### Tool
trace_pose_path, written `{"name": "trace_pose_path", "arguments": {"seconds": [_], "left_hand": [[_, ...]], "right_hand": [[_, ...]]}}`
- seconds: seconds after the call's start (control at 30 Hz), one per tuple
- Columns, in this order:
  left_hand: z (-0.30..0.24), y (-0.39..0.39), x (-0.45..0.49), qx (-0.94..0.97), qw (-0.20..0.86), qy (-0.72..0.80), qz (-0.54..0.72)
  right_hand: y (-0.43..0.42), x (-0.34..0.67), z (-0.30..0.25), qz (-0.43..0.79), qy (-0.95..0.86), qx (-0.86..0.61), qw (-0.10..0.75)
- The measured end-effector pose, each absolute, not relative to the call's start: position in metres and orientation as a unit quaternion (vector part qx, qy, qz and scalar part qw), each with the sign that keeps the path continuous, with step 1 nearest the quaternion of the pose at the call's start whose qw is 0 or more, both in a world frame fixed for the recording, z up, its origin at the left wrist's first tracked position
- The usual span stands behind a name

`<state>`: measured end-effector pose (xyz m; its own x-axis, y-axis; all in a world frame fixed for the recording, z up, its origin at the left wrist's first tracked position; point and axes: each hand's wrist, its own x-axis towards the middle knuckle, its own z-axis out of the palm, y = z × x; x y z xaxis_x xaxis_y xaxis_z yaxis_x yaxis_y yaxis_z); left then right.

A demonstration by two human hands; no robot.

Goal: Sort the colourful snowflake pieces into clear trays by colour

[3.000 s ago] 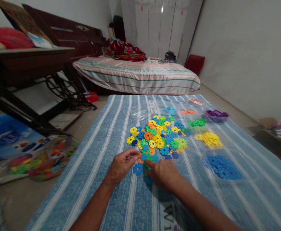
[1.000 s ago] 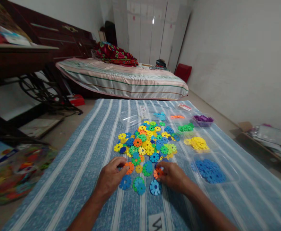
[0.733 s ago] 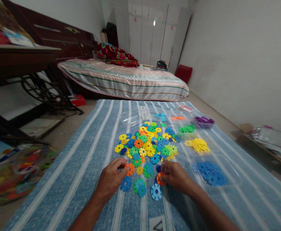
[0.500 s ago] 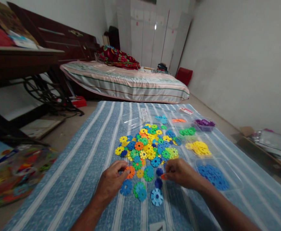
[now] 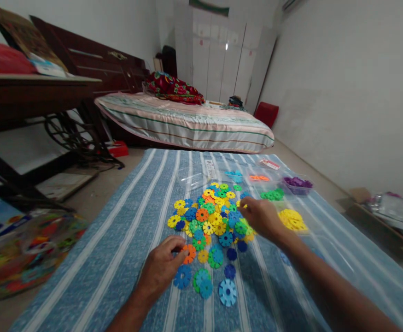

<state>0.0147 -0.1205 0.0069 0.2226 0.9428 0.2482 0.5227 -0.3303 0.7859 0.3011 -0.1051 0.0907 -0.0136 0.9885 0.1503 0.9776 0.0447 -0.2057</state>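
Left of tabletop (image 5: 118, 240) centre, the left hand (image 5: 162, 263) pinches an orange notched disc (image 5: 190, 253); the disc pile (image 5: 217, 219) lies centrally; at its right the right hand (image 5: 262, 217) curls, unclear whether gripping; yellow discs (image 5: 293, 220) sit nearer the right edge.

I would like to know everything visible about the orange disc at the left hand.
The orange disc is flat and round, with a slotted rim and a central hole, and looks like plastic. The left hand pinches its left edge, just beyond a blue disc. Whether it touches the striped cloth is unclear.
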Motion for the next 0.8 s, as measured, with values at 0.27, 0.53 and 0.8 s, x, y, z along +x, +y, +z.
{"name": "trace_pose_path", "arguments": {"seconds": [0.27,0.53,0.8], "left_hand": [[0.012,-0.124,0.014,0.714,0.343,0.494,0.358],[0.016,-0.125,0.011,0.709,0.392,0.473,0.345],[0.012,-0.125,0.011,0.703,0.366,0.504,0.345]], "right_hand": [[-0.151,0.205,0.053,0.199,-0.793,-0.573,0.056],[-0.148,0.181,0.049,0.194,-0.792,-0.576,0.058],[-0.112,0.243,0.078,0.105,-0.772,-0.625,0.057]]}}
